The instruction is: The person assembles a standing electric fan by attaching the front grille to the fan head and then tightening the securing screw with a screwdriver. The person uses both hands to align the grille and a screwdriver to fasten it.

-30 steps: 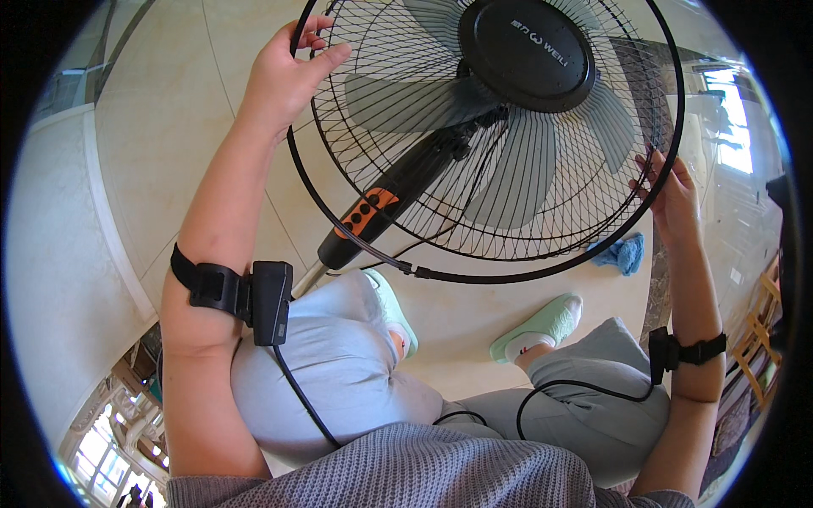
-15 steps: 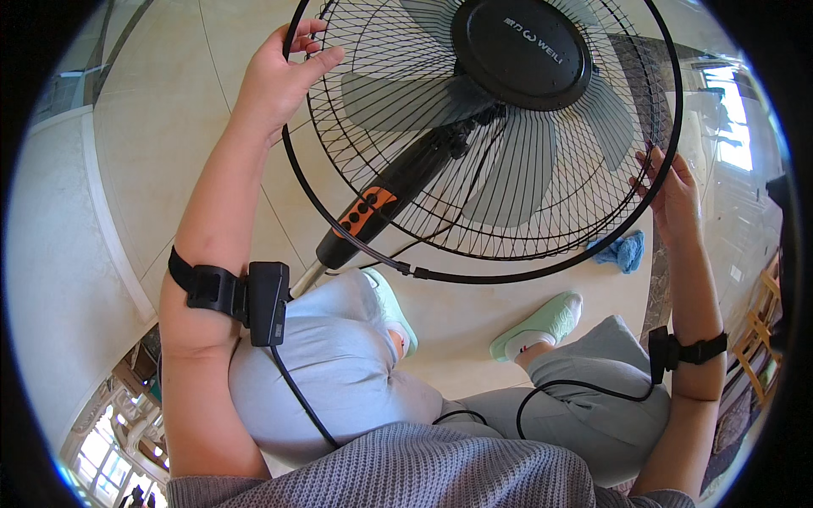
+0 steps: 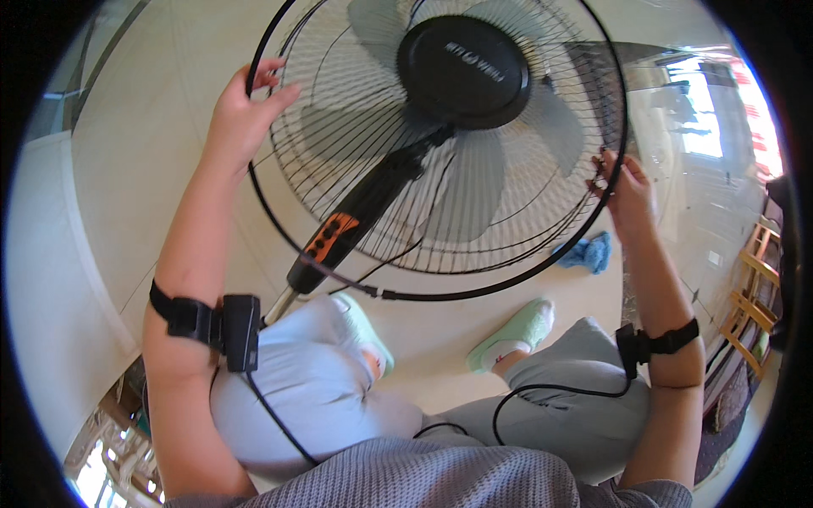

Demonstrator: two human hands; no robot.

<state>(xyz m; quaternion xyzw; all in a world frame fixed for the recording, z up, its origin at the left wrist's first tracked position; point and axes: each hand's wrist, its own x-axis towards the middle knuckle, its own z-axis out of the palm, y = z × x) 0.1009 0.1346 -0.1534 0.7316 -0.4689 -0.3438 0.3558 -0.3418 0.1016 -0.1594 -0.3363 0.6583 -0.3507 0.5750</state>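
fan [image 3: 440, 144] with its round black wire cage fills the top of the head view, from about 10 o'clock to 2 o'clock, and its black pole with orange buttons [image 3: 330, 237] runs down toward 7 o'clock. left hand [image 3: 241, 118] holds the cage rim at 10 o'clock with fingers curled around the wire, and right hand [image 3: 627, 195] pinches the rim at 3 o'clock. blue cloth [image 3: 584, 252] lies on the pale floor [image 3: 127, 127] just under the cage, near two green slippers [image 3: 512, 334].
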